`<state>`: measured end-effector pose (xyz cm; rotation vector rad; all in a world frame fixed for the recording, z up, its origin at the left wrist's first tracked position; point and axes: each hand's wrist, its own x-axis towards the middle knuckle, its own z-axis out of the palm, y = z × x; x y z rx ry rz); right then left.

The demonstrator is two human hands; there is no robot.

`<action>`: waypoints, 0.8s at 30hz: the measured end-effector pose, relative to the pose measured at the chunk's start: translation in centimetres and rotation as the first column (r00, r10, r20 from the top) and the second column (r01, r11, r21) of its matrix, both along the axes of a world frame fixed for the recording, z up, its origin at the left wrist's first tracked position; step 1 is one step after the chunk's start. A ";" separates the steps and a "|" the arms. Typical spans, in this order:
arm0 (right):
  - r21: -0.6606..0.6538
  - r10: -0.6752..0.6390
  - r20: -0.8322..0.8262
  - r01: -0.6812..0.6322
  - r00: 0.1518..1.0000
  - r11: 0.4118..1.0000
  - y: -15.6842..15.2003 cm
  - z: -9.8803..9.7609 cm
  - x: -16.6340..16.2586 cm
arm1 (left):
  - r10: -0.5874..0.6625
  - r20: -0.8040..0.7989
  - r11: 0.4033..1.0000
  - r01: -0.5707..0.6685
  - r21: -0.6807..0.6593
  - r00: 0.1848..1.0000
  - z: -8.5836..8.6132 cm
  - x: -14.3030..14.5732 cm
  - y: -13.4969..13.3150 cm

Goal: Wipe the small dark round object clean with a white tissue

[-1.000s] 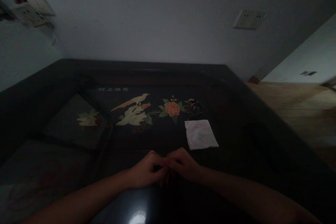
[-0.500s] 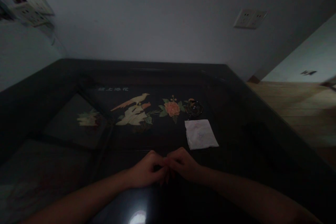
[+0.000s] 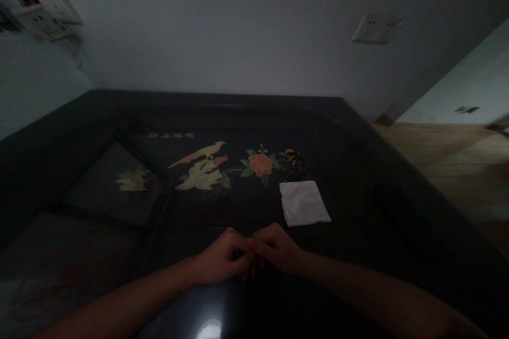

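At the near side of a dark, glossy tabletop, my two hands meet with their fingers hooked together. My left hand is curled, its thumb pointing toward the right hand. Against it, my right hand is closed too, its fingertips overlapping the left fingers. No object shows between them; the undersides of the fingers are in shadow. Just beyond my right hand lies a creased white paper sheet with faint marks. Behind the paper sits a small round dark dish, apparently glass.
The tabletop bears a bird picture, a pink flower and pale lettering. A pale wall with a socket plate rises behind. More sockets are at upper left. Wooden floor shows at right.
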<state>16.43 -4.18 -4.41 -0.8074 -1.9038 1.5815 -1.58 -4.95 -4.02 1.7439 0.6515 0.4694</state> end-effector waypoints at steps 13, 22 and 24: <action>-0.001 -0.001 0.019 0.001 1.000 1.000 0.0 0.1 0.0 | 0.000 -0.001 1.000 0.000 -0.014 1.000 0.6 0.1 0.0; -0.031 0.017 0.001 -0.017 1.000 0.999 0.0 0.1 0.1 | 0.001 0.005 1.000 -0.001 0.018 1.000 0.4 0.1 0.0; -0.020 0.010 0.010 -0.010 1.000 1.000 0.0 0.1 0.1 | 0.000 0.001 1.000 0.000 0.007 1.000 0.3 0.1 0.0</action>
